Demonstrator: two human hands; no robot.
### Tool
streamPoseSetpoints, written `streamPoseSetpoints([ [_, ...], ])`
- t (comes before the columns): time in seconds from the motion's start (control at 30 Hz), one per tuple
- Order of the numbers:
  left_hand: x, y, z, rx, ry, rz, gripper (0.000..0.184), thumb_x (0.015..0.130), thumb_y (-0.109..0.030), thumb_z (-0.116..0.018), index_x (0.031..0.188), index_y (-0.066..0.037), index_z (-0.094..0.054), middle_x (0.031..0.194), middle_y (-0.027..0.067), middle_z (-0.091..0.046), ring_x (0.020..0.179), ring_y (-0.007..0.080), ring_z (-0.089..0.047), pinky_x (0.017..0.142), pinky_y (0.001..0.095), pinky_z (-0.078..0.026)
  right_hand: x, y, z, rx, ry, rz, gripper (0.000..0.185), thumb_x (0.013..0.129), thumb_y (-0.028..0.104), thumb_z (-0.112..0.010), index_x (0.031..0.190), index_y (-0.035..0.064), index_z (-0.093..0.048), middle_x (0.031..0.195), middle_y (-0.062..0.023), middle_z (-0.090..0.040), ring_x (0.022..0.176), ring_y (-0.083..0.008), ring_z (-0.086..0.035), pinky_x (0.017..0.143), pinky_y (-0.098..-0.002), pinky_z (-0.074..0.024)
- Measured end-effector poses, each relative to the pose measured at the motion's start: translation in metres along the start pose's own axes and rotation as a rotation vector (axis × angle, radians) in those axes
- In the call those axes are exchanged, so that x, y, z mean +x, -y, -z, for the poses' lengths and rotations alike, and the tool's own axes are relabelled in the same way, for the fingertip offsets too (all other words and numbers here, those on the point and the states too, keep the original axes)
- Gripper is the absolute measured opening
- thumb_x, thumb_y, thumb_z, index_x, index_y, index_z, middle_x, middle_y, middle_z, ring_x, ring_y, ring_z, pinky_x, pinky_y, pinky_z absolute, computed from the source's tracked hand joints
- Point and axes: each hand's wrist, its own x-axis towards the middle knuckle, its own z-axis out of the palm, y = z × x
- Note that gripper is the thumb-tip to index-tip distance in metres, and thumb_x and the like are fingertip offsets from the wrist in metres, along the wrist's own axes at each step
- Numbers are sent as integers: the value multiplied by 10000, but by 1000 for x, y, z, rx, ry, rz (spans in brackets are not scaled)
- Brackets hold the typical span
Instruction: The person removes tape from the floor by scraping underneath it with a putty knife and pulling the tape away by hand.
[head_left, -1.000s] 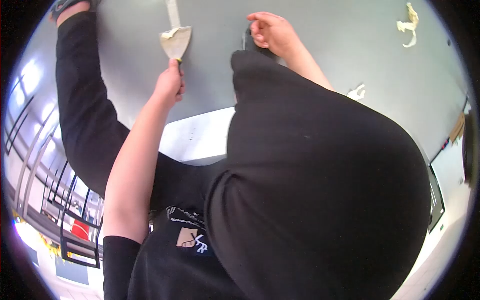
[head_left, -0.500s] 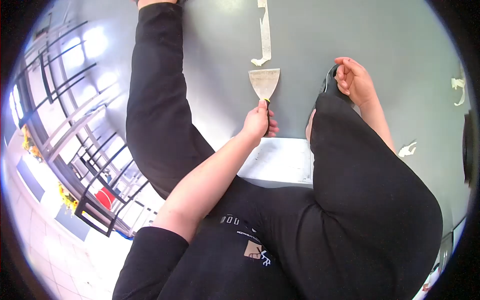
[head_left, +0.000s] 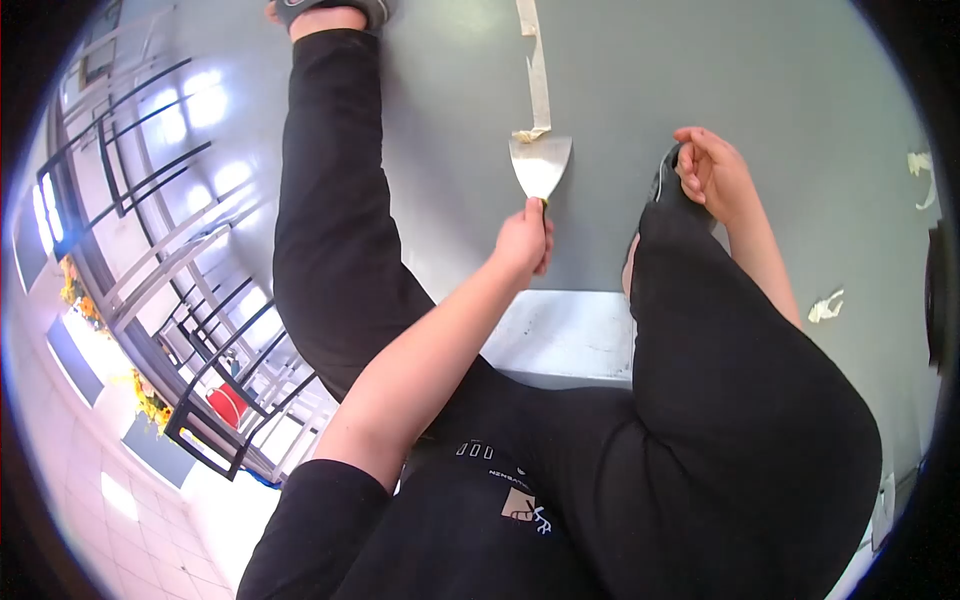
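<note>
My left hand (head_left: 523, 238) is wrapped around the dark handle of a putty knife (head_left: 541, 165). Its wide metal blade points away from me over the grey surface (head_left: 450, 170). At the blade's front edge, toward its left corner, lies the crumpled end of a pale strip of masking tape (head_left: 539, 85), which runs on to the top of the view. My right hand (head_left: 715, 175) rests beyond my bent right knee, beside a dark shoe (head_left: 668, 180). Its fingers are loosely curled, with nothing visible in them.
A white box-like step (head_left: 565, 330) stands between my legs. Torn tape scraps lie on the right, one near my right forearm (head_left: 826, 306) and another farther off (head_left: 920, 178). Stacked metal-framed furniture (head_left: 190, 300) and a red round object (head_left: 226, 405) fill the left side.
The putty knife's blade has moved forward to meet the tape's crumpled end, where a small gap was before. My view has shifted slightly. My right hand keeps its place by the shoe.
</note>
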Motion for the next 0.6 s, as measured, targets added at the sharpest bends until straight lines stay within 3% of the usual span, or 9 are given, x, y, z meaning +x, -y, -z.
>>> streamPoseSetpoints([
  [0.1, 3, -26, -4, 18, -20, 25, 528, 1002, -555, -319, 869, -81, -509, 646, 25, -480, 476, 151, -440, 423, 324, -380, -1, -1, 1, 13, 9, 6, 268, 999, 222, -428, 1085, -20, -506, 654, -57, -519, 478, -128, -442, 377, -256, -315],
  [0.17, 0, -7, 1, 85, -20, -52, 524, 1010, -512, -302, 821, -71, -512, 618, 45, -471, 470, 164, -446, 419, 339, -382, -3, -1, -2, 25, 31, 0, 265, 1000, 225, -430, 1080, -15, -507, 652, -56, -520, 479, -128, -445, 377, -255, -314],
  [0.3, -16, 29, -1, 130, -35, 138, 543, 1010, -516, -298, 809, -60, -514, 573, 50, -459, 417, 168, -443, 385, 345, -371, -3, 4, -3, 38, -17, -21, 267, 999, 240, -436, 1068, -6, -513, 646, -56, -525, 475, -129, -452, 370, -253, -315],
  [0.4, -5, 9, -2, 111, -5, -62, 522, 1015, -520, -296, 815, -77, -485, 610, 21, -449, 460, 155, -426, 408, 332, -366, -2, 4, 2, 39, 1, -28, 280, 989, 255, -457, 1075, -4, -523, 651, -56, -530, 470, -126, -459, 363, -251, -320],
  [0.5, 3, -35, -7, 31, -39, 52, 533, 1002, -557, -309, 831, -82, -480, 608, 17, -445, 497, 150, -435, 450, 324, -382, -1, 6, 0, 39, 21, -29, 286, 982, 258, -471, 1084, -4, -526, 657, -53, -531, 473, -118, -465, 362, -246, -321],
  [0.6, -2, -23, -2, 54, -38, -23, 545, 996, -575, -312, 838, -81, -479, 610, 17, -443, 490, 149, -430, 440, 322, -373, -1, 4, 1, 27, 8, -16, 293, 982, 265, -472, 1085, -5, -527, 653, -51, -530, 471, -115, -465, 360, -243, -323],
])
